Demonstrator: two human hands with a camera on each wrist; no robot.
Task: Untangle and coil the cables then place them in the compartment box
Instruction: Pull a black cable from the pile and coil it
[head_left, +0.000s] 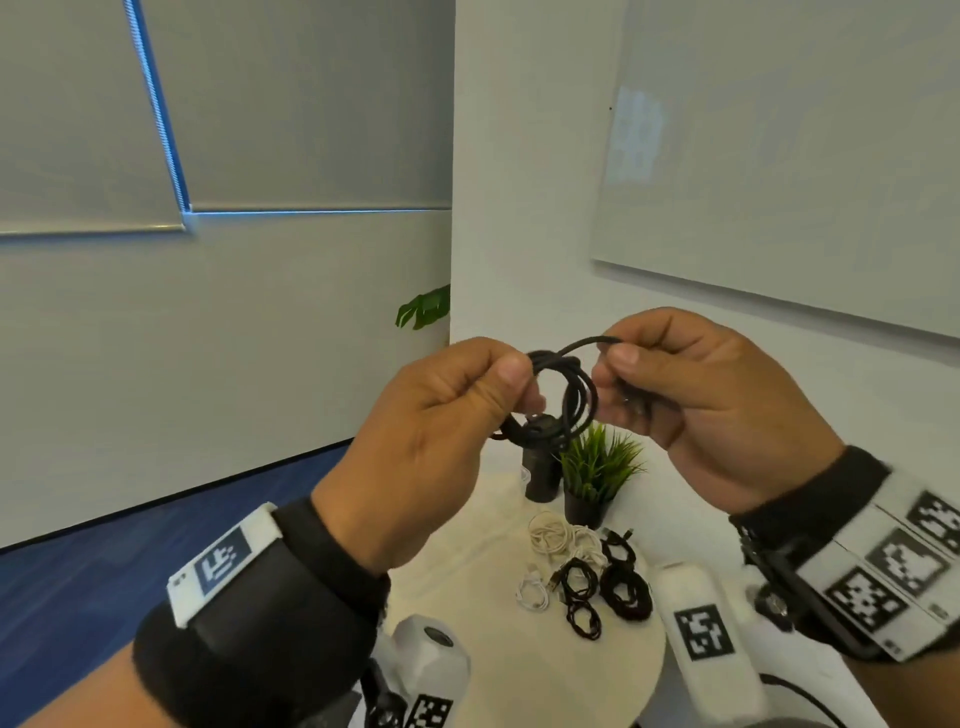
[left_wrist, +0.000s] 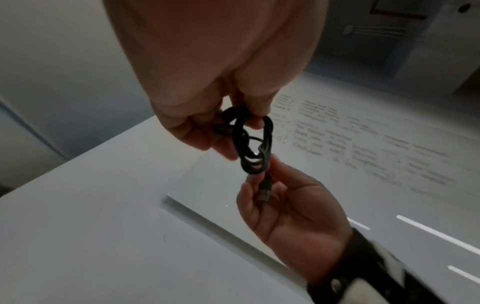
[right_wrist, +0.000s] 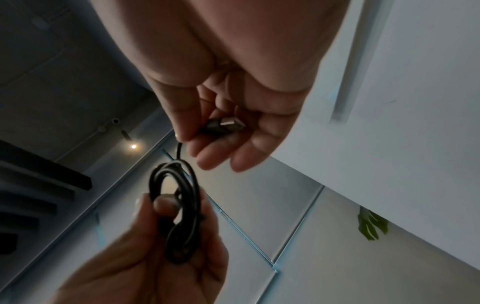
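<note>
A black cable (head_left: 563, 400) wound into a small coil hangs in the air in front of me, above the table. My left hand (head_left: 467, 400) pinches the coil (left_wrist: 253, 144) at its left side between thumb and fingers. My right hand (head_left: 654, 379) holds the cable's free end, with the USB plug (right_wrist: 226, 124) lying inside its curled fingers. From that hand a short stretch of cable arcs over to the coil (right_wrist: 179, 205). The compartment box is not in view.
Below, a round white table (head_left: 467, 613) carries white cables (head_left: 553, 538) and several coiled black cables (head_left: 602, 587). A small potted plant (head_left: 597, 473) and a dark cylinder (head_left: 540, 473) stand at its far edge. White walls and a whiteboard lie behind.
</note>
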